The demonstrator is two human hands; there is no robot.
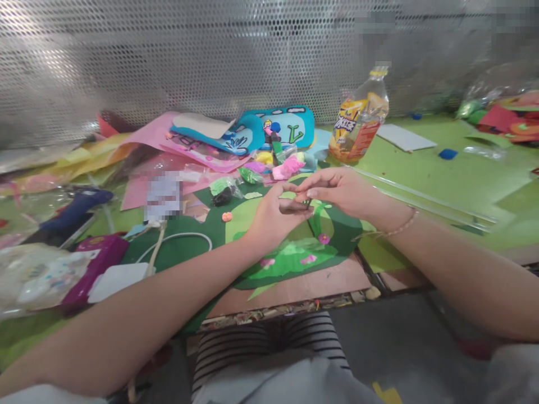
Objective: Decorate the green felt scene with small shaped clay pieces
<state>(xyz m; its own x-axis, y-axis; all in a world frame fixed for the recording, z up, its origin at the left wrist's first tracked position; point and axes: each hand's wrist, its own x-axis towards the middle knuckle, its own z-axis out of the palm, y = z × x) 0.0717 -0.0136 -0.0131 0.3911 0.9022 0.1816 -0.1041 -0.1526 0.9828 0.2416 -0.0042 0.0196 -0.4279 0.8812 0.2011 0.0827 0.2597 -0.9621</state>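
Note:
My left hand (273, 219) and my right hand (341, 192) meet above a green paper picture (236, 230) with layered leaf-green shapes. The right thumb and fingers pinch together at the left fingertips. A small dark bit shows between the hands, too little of it to name. The left fingers are curled and partly hidden. Below the hands, a pink clay flower (324, 239) sits on a green stem, and pink bits lie on the bright green clay patch (290, 259). An orange clay flower (227, 216) lies left of the left hand.
Bagged pink clay (288, 167) and green clay (250, 175) lie behind my hands. A plastic bottle (360, 120) with wrappers inside stands farther back. Blue foam cutouts (301, 115) lean by the perforated metal wall (202, 67). Left are a blue glue gun (78, 209) and a white cable (181, 235).

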